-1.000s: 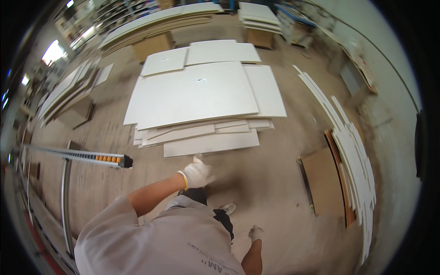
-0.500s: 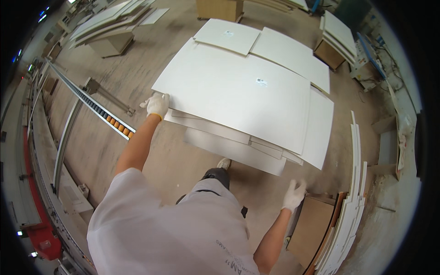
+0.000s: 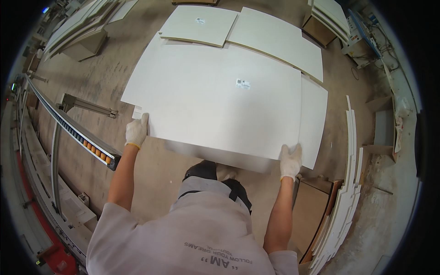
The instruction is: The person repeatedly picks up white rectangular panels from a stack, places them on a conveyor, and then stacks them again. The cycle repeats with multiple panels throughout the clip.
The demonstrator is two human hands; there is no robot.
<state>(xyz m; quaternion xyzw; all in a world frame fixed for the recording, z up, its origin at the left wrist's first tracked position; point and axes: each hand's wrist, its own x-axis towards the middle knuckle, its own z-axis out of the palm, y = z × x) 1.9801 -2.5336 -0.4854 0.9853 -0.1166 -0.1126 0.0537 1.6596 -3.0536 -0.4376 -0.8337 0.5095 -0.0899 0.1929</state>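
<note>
Both hands in white gloves, gripping the near edge of a big white board (image 3: 215, 98). Left hand (image 3: 136, 131) clamped on the near left corner, fingers curled over the top. Right hand (image 3: 290, 161) clamped on the near right corner, fingers flat on the top. Board held out in front of the body, lying nearly flat, with a small sticker (image 3: 243, 84) near its middle.

Under and beyond it, more white boards (image 3: 275, 39) stacked flat on the floor (image 3: 96, 82). One narrow white board (image 3: 315, 119) peeking out just past the right edge, right beside the right hand. Two more flat boards at the far end, side by side, touching.

To the left, a long metal rail with orange rollers (image 3: 89, 142), slanting across the floor, its end close to the left arm. A red strip (image 3: 50, 250) at the far left edge, low down.

To the right, thin white strips (image 3: 349, 183) standing on edge in a row, close to the right arm. Brown boards (image 3: 314, 211) tucked between the strips and the right arm, just below the right hand.

Far off at the top left, more stacks of pale boards (image 3: 82, 32) on low stands. At the top right, another stack (image 3: 330, 18) and some cables (image 3: 373, 34).

Dusty grey floor all around.
</note>
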